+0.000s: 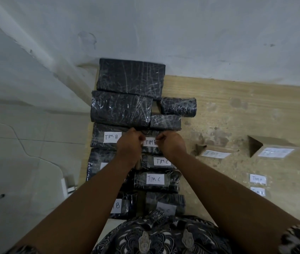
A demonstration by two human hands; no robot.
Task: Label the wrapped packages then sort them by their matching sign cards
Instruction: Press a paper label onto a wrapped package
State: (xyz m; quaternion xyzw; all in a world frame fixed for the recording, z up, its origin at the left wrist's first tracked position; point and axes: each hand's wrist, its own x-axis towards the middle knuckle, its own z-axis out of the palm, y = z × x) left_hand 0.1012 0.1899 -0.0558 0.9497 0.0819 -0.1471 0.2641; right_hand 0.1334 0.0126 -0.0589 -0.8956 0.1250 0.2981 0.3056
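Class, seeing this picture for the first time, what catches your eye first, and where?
The left hand and right hand meet at the centre, fingers curled at the ends of a white label. Black wrapped packages run up the left side of the table, the farthest unlabelled. Cardboard sign cards stand at right.
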